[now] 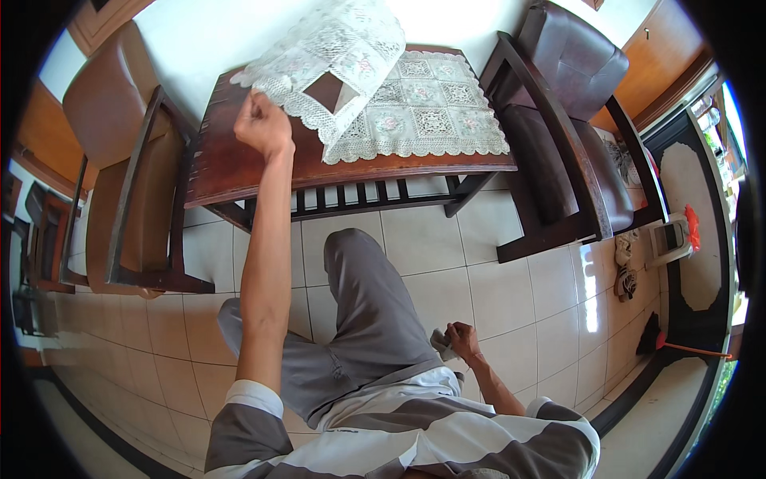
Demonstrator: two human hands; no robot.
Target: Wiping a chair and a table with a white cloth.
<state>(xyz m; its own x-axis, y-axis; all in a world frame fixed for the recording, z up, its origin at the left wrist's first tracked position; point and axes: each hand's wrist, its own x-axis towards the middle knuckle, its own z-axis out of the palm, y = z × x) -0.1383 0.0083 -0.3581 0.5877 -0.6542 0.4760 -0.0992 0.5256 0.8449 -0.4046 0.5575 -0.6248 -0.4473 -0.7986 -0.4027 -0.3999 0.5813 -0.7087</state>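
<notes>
My left hand [264,124] grips the scalloped edge of a white lace tablecloth [433,102] with floral squares. That end of the cloth is lifted and folded back above the table, while the other end lies flat on the right part of the wooden table [263,173]. A diamond-shaped opening in the raised part shows the brown tabletop through it. Down beside my right hip, my right hand [464,341] is closed around a small grey cloth [441,343].
A brown padded armchair [114,108] stands left of the table, and a dark padded armchair [565,66] stands close on its right. On the tiled floor [419,257] at the right are shoes [626,281] and a broom [652,336] near a doorway.
</notes>
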